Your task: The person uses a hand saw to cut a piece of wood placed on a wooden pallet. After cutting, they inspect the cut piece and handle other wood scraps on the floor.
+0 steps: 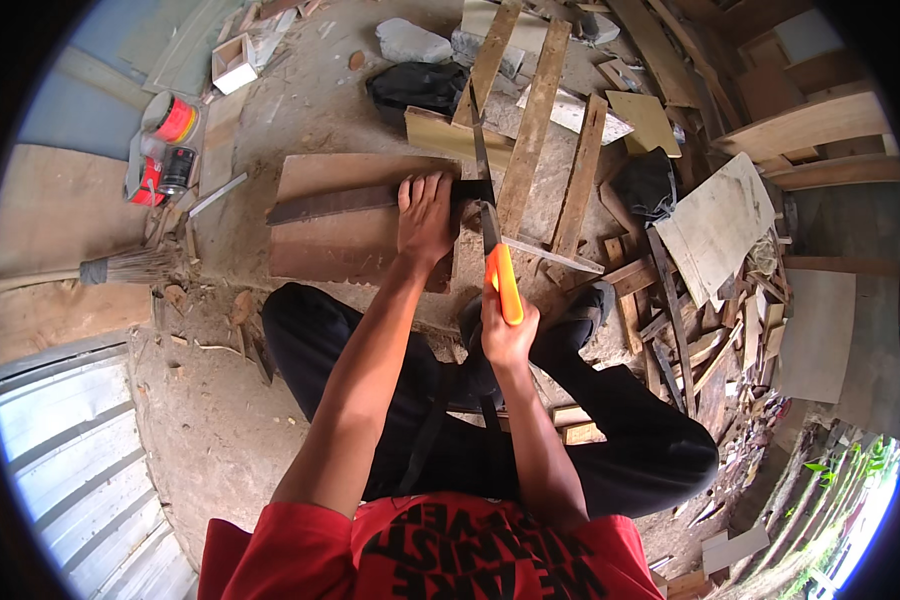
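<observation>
My right hand (510, 335) is wrapped round the orange handle (508, 285) of a handsaw. The saw's long thin blade (481, 145) points away from me and crosses the right end of a dark wooden strip (335, 204). Just left of the blade, my left hand (425, 215) grips that strip, its fingers curled over the far edge. Beneath the strip a brown flat board (315, 250) lies on the ground. How deep the blade sits in the wood cannot be made out.
Long planks (537, 120) lie beyond the saw, beside a black bag (417, 88). Wood scraps (710, 350) are heaped at the right. Paint cans (170, 118) and a broom (130, 267) are at the left. My bent legs (630, 430) flank the work.
</observation>
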`<state>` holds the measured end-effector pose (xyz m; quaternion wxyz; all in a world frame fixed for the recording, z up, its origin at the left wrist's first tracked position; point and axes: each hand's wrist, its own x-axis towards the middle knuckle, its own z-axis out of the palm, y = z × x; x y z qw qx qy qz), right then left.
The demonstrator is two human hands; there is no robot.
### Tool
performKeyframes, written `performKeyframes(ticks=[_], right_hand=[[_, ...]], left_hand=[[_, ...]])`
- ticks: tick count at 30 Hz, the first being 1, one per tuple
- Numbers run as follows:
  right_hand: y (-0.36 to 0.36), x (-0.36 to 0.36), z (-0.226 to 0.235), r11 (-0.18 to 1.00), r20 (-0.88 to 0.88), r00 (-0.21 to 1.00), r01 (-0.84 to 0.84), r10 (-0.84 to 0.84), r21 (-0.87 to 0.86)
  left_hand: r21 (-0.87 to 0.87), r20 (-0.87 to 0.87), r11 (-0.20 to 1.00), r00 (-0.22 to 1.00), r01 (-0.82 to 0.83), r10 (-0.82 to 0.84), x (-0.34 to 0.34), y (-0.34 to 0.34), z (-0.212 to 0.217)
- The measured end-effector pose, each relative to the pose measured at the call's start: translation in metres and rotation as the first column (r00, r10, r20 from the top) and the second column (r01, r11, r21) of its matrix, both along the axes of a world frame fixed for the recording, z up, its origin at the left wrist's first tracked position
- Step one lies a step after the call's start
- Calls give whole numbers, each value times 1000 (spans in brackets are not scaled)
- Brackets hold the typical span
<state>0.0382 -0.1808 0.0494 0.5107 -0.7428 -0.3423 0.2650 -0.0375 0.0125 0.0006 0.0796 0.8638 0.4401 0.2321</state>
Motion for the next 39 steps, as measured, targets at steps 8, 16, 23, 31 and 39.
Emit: performKeyframes(ticks=[8,16,23,31,39], right_hand=[[-115,-23,27,992,142,982,-127,126,3],[-21,-4,35,997,-175,984,-34,46,69],[3,1,18,999,-331,943,38,-33,8],[-5,-4,6,986,-472,881,102,-28,132],[13,4,-8,990,-263,961,-52,86,133]], left_hand=[[38,-48,999,999,-7,9,-6,-3,-3],[42,-5,999,1000,-24,24,-2,-4,-1],[-26,-59,987,985,158,-160,-2,-4,7],[43,-6,969,970,243,-243,5,-2,7],[17,11,998,999,52,-52,2,-2,-1]])
